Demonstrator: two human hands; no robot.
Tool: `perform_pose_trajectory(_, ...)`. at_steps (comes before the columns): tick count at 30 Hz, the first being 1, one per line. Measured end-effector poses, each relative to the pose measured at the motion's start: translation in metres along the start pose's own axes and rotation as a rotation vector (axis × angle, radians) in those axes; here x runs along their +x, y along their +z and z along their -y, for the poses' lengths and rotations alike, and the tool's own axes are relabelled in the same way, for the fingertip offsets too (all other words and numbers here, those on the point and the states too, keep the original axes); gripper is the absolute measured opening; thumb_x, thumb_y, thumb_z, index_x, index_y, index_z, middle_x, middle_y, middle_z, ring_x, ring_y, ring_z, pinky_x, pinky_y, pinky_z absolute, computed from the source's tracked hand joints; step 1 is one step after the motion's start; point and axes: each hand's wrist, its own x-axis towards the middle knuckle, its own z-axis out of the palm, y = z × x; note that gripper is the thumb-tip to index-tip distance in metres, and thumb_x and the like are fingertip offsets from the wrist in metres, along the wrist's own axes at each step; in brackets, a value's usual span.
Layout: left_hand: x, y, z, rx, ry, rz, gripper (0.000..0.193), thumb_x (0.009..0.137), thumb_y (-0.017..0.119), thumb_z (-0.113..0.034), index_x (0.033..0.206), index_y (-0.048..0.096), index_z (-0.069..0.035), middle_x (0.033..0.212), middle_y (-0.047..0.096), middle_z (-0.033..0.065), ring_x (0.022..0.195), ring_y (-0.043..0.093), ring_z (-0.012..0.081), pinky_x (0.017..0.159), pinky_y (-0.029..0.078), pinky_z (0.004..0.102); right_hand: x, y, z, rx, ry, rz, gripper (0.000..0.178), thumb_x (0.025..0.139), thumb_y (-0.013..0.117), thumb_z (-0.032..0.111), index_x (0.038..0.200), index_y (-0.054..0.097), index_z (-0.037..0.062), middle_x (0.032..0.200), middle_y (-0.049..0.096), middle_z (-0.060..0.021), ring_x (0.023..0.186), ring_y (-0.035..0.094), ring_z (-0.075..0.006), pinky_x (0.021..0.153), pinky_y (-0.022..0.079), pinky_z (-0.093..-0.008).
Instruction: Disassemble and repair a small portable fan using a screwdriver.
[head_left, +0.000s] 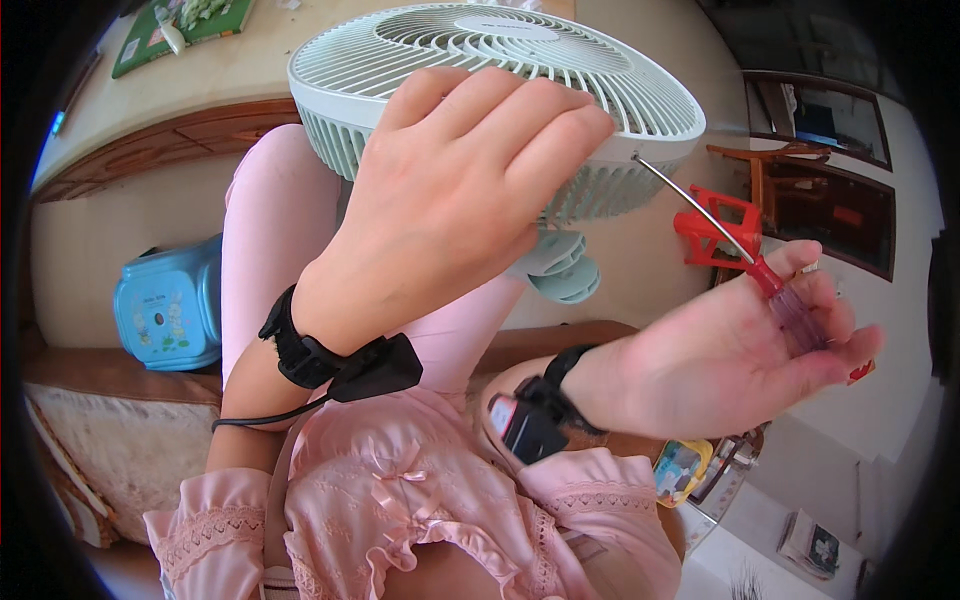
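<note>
A pale green and white fan lies tilted above my lap, its round grille turned upward. Over its near rim curl the fingers of my left hand, gripping it; the thumb is hidden. My right hand holds a screwdriver by its translucent red handle. The screwdriver's metal shaft slants up to the left, and its tip meets a small dark spot on the fan's side rim, just right of my left fingertips. Beneath the fan hangs its pale green rounded base piece, partly covered by my left hand.
Beyond the fan stands a light-topped table with a wooden edge, a green board lying on it. A blue plastic stool is on the left. Farther right are a red plastic stool and wooden furniture.
</note>
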Motion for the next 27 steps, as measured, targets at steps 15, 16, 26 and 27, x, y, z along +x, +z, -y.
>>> perform_pose_trajectory(15,-0.002,0.003,0.002,-0.018,0.035,-0.064,0.06,0.047,0.069,-0.008,0.105,0.056,-0.011,0.104,0.061,0.0002,0.083,0.057,0.019,0.075,0.041,0.032,-0.01,-0.012,0.02,0.181,0.168,0.037,0.025,0.096,0.037,0.025,0.076,0.044,0.0108,0.048,0.019,0.006,0.043,0.016,-0.0088,0.045,0.021,-0.0244)
perform_pose_trajectory(16,-0.003,0.003,0.004,-0.014,0.036,-0.072,0.06,0.047,0.069,-0.008,0.105,0.056,-0.011,0.104,0.062,0.0005,0.083,0.057,0.0189,0.074,0.041,0.0317,-0.008,-0.011,0.019,0.22,0.208,0.069,0.024,0.095,0.038,0.023,0.076,0.044,0.0105,0.047,0.019,0.0062,0.042,0.015,-0.0085,0.045,0.019,-0.0246)
perform_pose_trajectory(26,0.0,0.001,0.007,-0.008,0.045,-0.07,0.06,0.047,0.068,-0.007,0.105,0.056,-0.011,0.104,0.061,-0.0001,0.083,0.058,0.0195,0.074,0.041,0.0316,0.016,-0.041,-0.002,0.339,0.085,0.365,0.026,0.088,0.039,0.01,0.111,0.048,0.0028,0.082,0.046,-0.0039,0.077,0.041,-0.0156,0.072,0.036,-0.0319)
perform_pose_trajectory(27,0.001,0.0,0.008,-0.01,0.039,-0.047,0.06,0.047,0.068,-0.007,0.106,0.056,-0.011,0.104,0.061,-0.0001,0.084,0.057,0.0198,0.075,0.041,0.032,0.013,-0.039,-0.002,0.343,0.084,0.365,0.026,0.088,0.039,0.01,0.111,0.048,0.0028,0.082,0.046,-0.0039,0.077,0.041,-0.0156,0.072,0.036,-0.0319)
